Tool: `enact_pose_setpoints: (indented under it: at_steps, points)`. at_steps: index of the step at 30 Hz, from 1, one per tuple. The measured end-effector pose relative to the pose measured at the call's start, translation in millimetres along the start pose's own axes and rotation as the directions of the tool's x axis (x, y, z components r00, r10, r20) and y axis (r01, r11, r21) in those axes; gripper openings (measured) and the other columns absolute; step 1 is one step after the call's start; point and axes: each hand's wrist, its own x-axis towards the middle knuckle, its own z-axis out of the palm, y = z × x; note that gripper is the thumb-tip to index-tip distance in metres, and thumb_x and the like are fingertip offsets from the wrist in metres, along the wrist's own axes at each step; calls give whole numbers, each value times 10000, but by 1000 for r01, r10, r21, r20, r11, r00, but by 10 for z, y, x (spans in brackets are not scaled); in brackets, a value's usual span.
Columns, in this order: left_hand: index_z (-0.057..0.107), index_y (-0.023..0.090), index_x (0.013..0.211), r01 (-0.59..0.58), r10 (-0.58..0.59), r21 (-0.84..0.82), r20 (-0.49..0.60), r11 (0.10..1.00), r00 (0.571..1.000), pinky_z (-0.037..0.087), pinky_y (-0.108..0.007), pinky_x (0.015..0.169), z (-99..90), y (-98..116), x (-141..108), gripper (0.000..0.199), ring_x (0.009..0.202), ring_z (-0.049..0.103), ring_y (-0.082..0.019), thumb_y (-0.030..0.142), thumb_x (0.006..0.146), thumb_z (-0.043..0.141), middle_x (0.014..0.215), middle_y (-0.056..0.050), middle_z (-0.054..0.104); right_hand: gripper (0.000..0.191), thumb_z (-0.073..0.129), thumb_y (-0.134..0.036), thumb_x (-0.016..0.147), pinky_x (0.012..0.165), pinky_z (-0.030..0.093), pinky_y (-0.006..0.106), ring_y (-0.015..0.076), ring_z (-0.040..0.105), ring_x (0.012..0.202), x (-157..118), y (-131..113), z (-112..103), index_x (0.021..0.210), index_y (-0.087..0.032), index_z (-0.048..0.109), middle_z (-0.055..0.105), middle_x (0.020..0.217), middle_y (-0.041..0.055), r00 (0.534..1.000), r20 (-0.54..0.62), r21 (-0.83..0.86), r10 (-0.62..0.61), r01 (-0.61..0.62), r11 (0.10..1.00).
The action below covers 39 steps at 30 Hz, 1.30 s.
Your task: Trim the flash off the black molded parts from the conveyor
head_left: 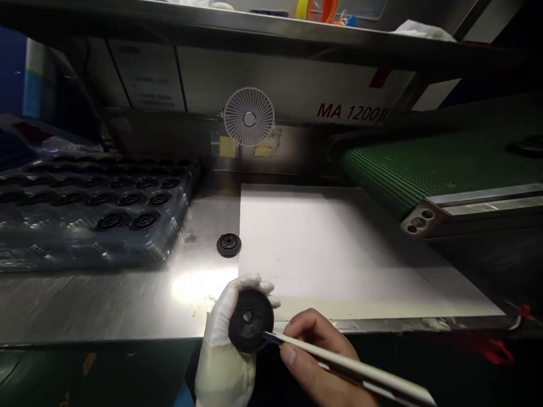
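Scuffed bare steel bench, bright glare patch left of center, smooth white sheet lying flat on it. Ribbed green conveyor belt on the right, metal end block with round holes. Round white fan with thin radial ribs at the back, below the shelf. Clear plastic trays, glossy and molded, stacked on the left; black ringed parts sit in their pockets. One more ringed part, matte black with concentric steps, lies at the sheet's left edge. Left hand, in a whitish fabric glove, is closed around the black disc: flat round face, center hole, smaller holes near it. Disc is at the bench's front edge, face toward me. Right hand, bare, is pinched on a slim cream-handled tool, dark narrow tip at the disc's lower right. Darker, white-striped length shows under the handle; can't tell if it's a separate piece.
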Motion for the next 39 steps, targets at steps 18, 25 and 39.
enact_pose_setpoints:
  at_steps: [18,25,39]
  points:
    - [643,207,1046,-373,331,495,175,785,927,539,-299,745,-157,-126,47,274,941,634,-240,214,773,646,1005,-71,671,267,722,-411,773,665,547,251,201,666,694,40,130,-12,859,-165,661,699,726,61,991,-129,31,20,-16,999]
    - [567,299,1122,-528,356,672,392,519,849,507,-189,801,-241,-75,61,416,976,618,-154,59,784,605,1054,18,646,234,699,-402,794,666,533,233,187,654,694,28,123,12,840,-177,655,686,718,39,987,-159,19,14,-11,1000]
    - [617,256,1015,-539,434,652,335,534,836,526,-192,744,-174,-121,36,433,903,647,-176,16,659,676,955,6,677,253,669,-423,819,669,517,250,187,647,680,31,166,2,842,-172,637,685,705,49,990,-138,18,16,-13,1000]
